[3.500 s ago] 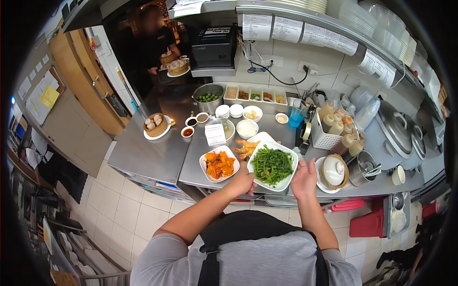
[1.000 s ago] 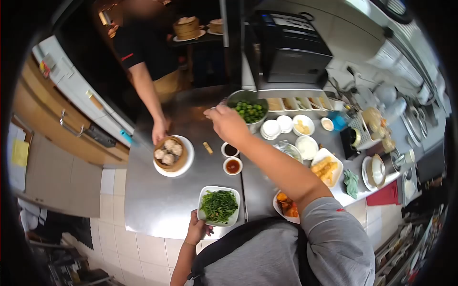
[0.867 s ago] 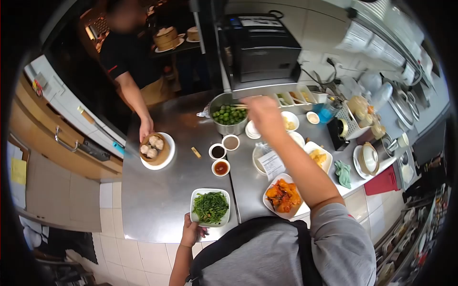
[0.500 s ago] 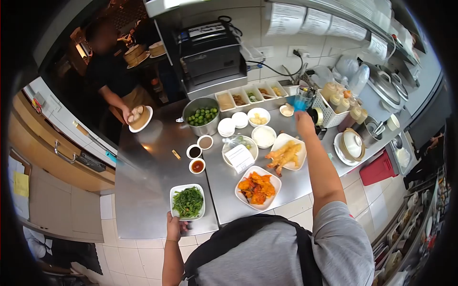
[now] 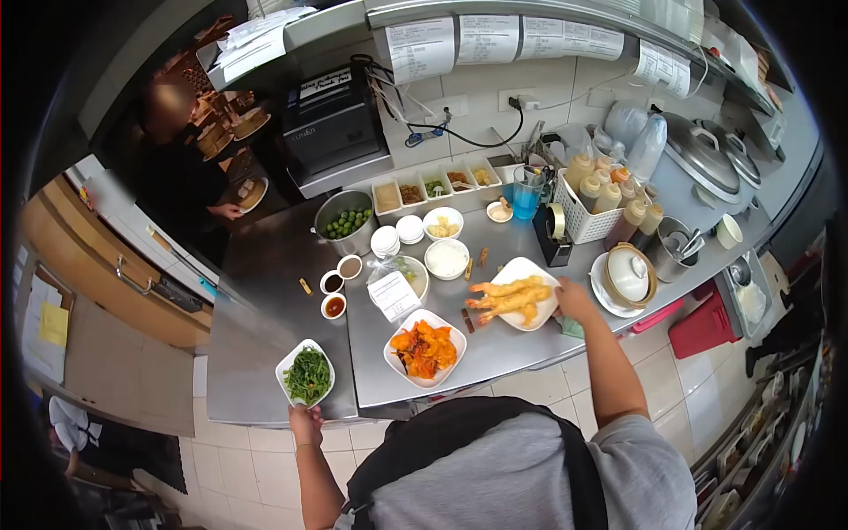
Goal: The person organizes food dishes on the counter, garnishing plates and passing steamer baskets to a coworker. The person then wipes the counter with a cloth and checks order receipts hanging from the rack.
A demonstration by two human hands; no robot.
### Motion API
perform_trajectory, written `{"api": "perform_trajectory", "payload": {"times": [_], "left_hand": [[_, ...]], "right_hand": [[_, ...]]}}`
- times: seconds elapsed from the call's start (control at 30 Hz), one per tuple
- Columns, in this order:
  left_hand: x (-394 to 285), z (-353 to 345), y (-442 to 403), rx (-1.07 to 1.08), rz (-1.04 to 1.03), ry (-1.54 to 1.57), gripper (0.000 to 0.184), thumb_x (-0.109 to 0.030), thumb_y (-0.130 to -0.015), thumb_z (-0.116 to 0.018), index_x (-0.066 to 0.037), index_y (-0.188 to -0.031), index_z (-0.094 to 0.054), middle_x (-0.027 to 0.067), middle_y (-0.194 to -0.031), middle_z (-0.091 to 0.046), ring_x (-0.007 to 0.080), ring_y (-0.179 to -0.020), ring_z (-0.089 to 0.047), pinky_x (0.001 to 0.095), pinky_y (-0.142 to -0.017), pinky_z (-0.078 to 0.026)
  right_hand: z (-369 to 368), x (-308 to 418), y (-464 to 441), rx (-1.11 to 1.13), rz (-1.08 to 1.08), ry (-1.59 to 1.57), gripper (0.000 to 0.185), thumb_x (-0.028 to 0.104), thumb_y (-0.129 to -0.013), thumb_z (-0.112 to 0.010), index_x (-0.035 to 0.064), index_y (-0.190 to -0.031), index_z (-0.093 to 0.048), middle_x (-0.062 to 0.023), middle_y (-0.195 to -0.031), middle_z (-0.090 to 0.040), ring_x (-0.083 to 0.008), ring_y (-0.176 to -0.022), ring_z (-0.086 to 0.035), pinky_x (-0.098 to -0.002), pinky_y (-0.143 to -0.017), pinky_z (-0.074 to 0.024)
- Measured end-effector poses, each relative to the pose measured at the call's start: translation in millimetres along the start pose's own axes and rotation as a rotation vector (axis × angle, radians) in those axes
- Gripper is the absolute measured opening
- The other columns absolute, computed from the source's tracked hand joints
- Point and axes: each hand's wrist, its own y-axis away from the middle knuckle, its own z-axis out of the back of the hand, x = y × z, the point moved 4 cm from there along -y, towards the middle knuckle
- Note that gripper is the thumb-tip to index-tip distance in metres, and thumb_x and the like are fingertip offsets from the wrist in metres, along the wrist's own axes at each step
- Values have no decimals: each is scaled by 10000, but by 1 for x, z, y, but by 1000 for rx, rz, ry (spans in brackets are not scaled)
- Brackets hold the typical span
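Steel counter [image 5: 252, 322] | left grip [image 5: 306, 421] pinching greens plate [image 5: 290, 359] | right grip [image 5: 575, 300] pinching prawn plate [image 5: 523, 268] | orange-food bowl [image 5: 429, 382] between them

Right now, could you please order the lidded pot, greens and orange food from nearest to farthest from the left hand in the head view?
1. Greens, just beyond the left hand.
2. Orange food, to its right.
3. Lidded pot, far right.

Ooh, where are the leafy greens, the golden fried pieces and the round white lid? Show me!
Leafy greens [image 5: 307, 375]: head view, middle of the pile.
Golden fried pieces [image 5: 514, 299]: head view, middle of the batch.
Round white lid [image 5: 624, 276]: head view, on its domed top.
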Motion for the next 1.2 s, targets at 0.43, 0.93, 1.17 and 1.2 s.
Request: {"api": "perform_trajectory", "payload": {"times": [0.43,0.93,1.17,1.2], "left_hand": [[-9,-35,93,-5,-63,-101,169,-140,-802,-417,-103,-966,-438,41,-663,-515,113,-509,-435,257,-451,-376],[65,-77,124,62,97,-112,168,-99,-800,-426,-98,-963,-385,71,-667,-523,127,-488,-473,278,-416,-411],[71,-76,110,89,62,-117,222,-85,-817,-381,-76,-1036,-347,128,-693,-545,146,-465,-469,306,-400,-441],[68,-77,107,131,57,-128,240,-95,-829,-380,-66,-1063,-334,144,-714,-560,150,-472,-477,310,-413,-455]], "right_hand": [[-33,-37,-45,-3,-274,-671,286,62,-862,-415,-94,-1099,-447,-245,-991,-572,-338,-742,-667,-364,-529,-589],[-117,77,-8,45,465,12,234,78,-808,-541,56,-1039,-563,-188,-958,-620,-345,-927,-597,-418,-808,-475],[-146,111,1,270,534,252,298,109,-807,-572,112,-1103,-543,-164,-988,-584,-350,-842,-601,-421,-749,-486],[-149,105,-9,194,512,276,297,122,-811,-576,117,-1106,-541,-160,-1006,-577,-347,-841,-600,-415,-743,-487]]}}
